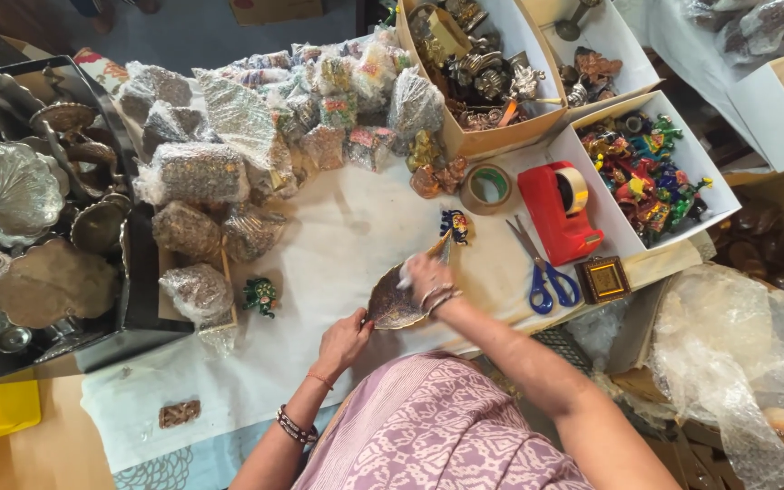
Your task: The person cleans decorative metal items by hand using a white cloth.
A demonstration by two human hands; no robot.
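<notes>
At near centre of white cloth [338, 245]: leaf-shaped metal tray [398, 301] lies between both hands, long axis running from near-left to far-right, pointed tip toward small painted figurine [454, 225]. Left hand [345, 339] at tray's near-left edge, fingers curled against rim, steadying it. Right hand [427, 278] on top of tray's far-right half, clenched on small white wad [406, 278], pressed to surface. Right forearm comes in from near-right, wrist bent. Blue-handled scissors [542, 266] just right of right hand, untouched.
</notes>
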